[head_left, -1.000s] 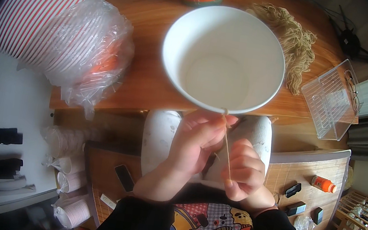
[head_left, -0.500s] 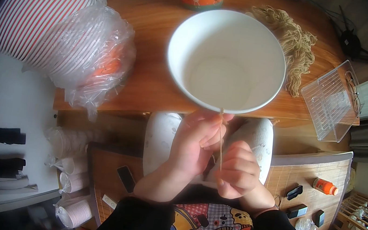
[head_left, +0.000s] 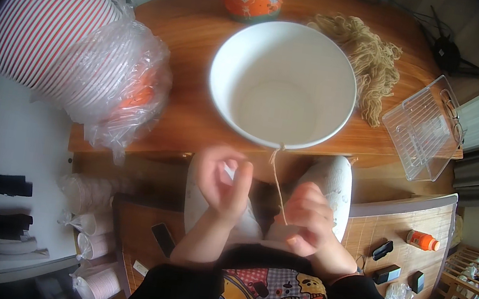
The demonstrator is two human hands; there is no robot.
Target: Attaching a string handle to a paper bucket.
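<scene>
By the near edge of the desk (head_left: 188, 81), a deep round bucket (head_left: 278, 91), white inside. Mouth tips up toward the camera; long axis runs from mouth down and away to the base. Whether it rests on anything, I cannot tell. Left hand (head_left: 219, 192) half spread, thumb off the curled fingers, apart from the string. Right hand (head_left: 310, 220) pinches the string (head_left: 278, 185), which slants rightward from the rim. At the rim, a small knot (head_left: 281, 147): I'd judge an even, gentle pull best, left hand bracing beside it.
</scene>
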